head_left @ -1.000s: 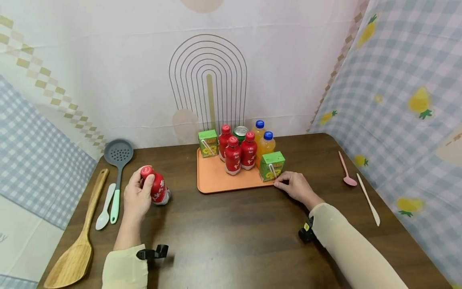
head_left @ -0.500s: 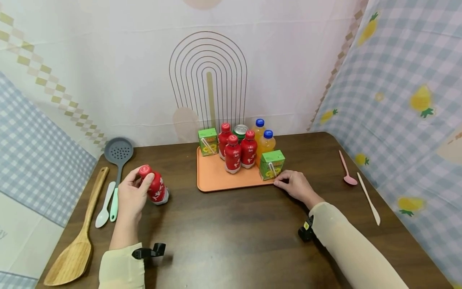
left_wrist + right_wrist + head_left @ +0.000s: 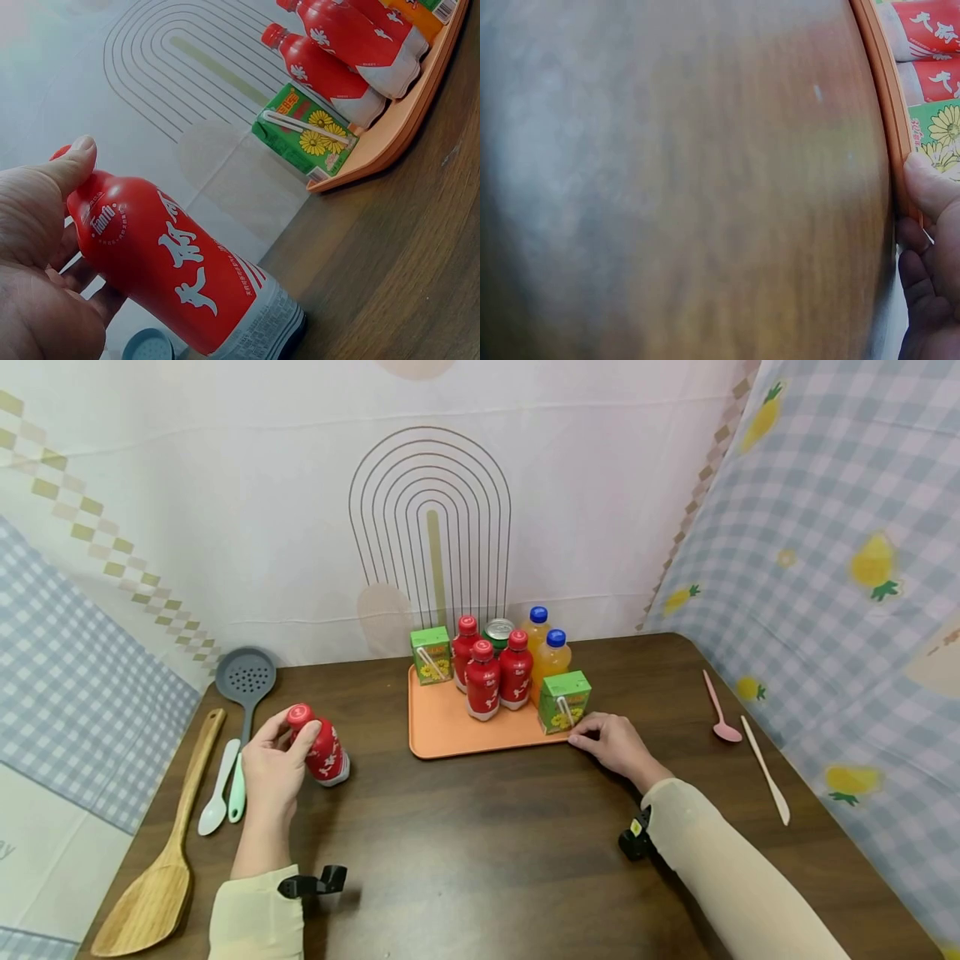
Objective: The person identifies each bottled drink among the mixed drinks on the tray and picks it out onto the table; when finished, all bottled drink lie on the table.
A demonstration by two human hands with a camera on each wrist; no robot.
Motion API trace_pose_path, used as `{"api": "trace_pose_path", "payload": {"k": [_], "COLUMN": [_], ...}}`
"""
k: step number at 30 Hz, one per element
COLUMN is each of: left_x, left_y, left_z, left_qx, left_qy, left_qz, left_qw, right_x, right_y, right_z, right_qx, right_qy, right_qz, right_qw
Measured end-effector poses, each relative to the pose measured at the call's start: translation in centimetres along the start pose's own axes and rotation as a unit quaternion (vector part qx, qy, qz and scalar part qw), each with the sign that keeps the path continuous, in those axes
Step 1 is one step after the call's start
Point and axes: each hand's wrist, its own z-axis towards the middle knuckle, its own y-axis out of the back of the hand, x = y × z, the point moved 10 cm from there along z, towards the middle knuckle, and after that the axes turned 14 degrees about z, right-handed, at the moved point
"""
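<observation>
My left hand [image 3: 273, 768] grips a red bottle [image 3: 324, 752] with a red cap round its upper part, thumb on the near side. The bottle [image 3: 176, 259] leans slightly, its pale base close over the table left of the orange tray [image 3: 450, 739]. My right hand [image 3: 611, 745] pinches the tray's front right corner between thumb and fingers, beside a green drink carton [image 3: 564, 703]. Upon the tray stand three more red bottles [image 3: 483, 681], two orange juice bottles [image 3: 553, 658] with blue caps, a can [image 3: 498, 632] mostly hidden behind, and a second green carton [image 3: 431, 656].
Along the left side lie a grey skimmer [image 3: 246, 677], a white spoon [image 3: 213, 806] and a wooden spatula [image 3: 161, 885]. A pink spoon [image 3: 723, 727] and a cream knife [image 3: 767, 772] lie on the right. Patterned cloth [image 3: 300, 527] hangs behind the table.
My left hand has shifted slightly left with the red bottle, which tilts a little more. My right hand keeps its place at the tray corner.
</observation>
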Motion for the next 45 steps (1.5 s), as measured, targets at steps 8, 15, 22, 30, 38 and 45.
{"api": "trace_pose_path", "payload": {"k": [8,15,22,30,38,45], "left_x": [-0.2,-0.3,-1.4,-8.7,-15.9,-17.1], "left_y": [-0.2,0.0,0.1,1.2,-1.7,-9.6], "left_z": [0.1,-0.1,-0.6,-3.4,-8.4,-8.0], "left_qx": [0.01,0.007,0.007,-0.106,-0.027,0.085], "left_qy": [-0.004,-0.008,-0.026,-0.228,-0.321,-0.339], "left_qz": [0.001,0.023,0.05,0.164,0.029,0.074], "left_qw": [0.9999,0.9997,0.9984,0.9539,0.9461,0.934], "right_x": [-0.1,-0.1,-0.4,-0.4,0.1,-0.1], "right_y": [0.0,0.0,-0.3,-0.1,-0.1,-0.1], "right_z": [0.0,0.1,0.1,0.1,0.4,0.0], "right_qx": [0.0,0.001,0.003,0.0,0.001,0.003], "right_qy": [0.001,0.002,0.0,-0.007,0.003,0.003], "right_qz": [-0.003,-0.003,0.002,0.003,0.002,0.008], "right_qw": [1.0,1.0,1.0,1.0,1.0,1.0]}}
